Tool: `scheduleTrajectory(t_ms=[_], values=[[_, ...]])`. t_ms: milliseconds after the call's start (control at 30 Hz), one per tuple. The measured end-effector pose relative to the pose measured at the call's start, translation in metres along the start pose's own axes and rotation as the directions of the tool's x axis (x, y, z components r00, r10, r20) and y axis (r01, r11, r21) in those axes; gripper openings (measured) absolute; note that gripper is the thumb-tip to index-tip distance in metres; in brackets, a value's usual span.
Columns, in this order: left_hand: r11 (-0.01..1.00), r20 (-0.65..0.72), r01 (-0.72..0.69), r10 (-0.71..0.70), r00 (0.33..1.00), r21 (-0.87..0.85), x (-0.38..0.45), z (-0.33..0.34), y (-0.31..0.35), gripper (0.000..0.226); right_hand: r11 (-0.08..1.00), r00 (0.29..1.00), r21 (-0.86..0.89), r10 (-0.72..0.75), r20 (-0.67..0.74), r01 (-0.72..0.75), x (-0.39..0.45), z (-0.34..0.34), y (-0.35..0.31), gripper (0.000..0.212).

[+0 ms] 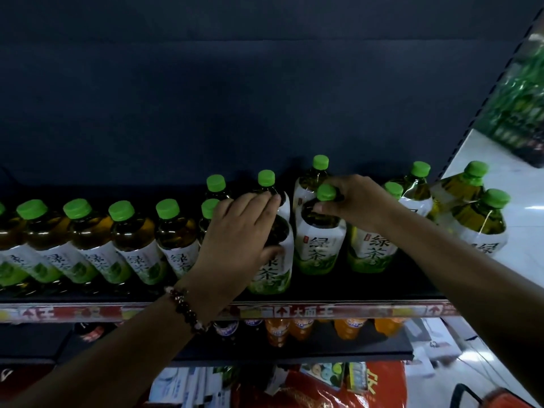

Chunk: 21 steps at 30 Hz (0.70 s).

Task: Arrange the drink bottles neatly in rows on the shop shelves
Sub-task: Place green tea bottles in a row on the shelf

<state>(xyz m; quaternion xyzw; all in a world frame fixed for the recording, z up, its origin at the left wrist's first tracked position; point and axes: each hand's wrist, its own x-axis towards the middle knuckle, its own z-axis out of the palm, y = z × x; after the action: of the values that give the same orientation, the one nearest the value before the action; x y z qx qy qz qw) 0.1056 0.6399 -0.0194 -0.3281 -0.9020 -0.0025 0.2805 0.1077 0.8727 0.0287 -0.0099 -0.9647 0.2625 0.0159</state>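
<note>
Green-capped tea bottles with white and green labels stand along a dark shelf (338,293). My left hand (238,234), with a bead bracelet at the wrist, wraps over the shoulder of one front-row bottle (272,272), thumb on its label; its cap is hidden. My right hand (357,201) pinches the neck of the neighbouring bottle (319,245) just under its green cap. A tidy front row of bottles (129,231) runs to the left. More bottles (471,207) stand loosely at the right end, and others (266,178) stand behind.
A red and white price strip (294,312) edges the shelf. Below it stand orange soda bottles (350,328) and dark ones. A white upright (500,178) borders the shelf on the right. Red packaging (323,390) lies on the floor below.
</note>
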Motion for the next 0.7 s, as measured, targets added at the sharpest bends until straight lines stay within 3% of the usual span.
scheduleTrajectory(t_ms=[167, 567, 700], values=[[1.0, 0.036, 0.013, -0.013, 0.999, -0.005, -0.002, -0.001, -0.001, 0.082, 0.998, 0.997, 0.066, -0.028, 0.067, 0.024, -0.011, -0.004, 0.0, 0.015], [0.998, 0.051, 0.039, -0.037, 0.998, -0.04, -0.002, 0.002, 0.001, 0.088, 0.995, 0.999, 0.098, -0.003, -0.049, 0.008, -0.028, 0.014, 0.0, 0.029], [0.998, 0.064, 0.045, -0.043, 0.997, -0.038, -0.002, 0.004, 0.001, 0.088, 0.995, 0.999, 0.1, 0.01, -0.031, -0.007, -0.03, 0.011, 0.0, 0.029]])
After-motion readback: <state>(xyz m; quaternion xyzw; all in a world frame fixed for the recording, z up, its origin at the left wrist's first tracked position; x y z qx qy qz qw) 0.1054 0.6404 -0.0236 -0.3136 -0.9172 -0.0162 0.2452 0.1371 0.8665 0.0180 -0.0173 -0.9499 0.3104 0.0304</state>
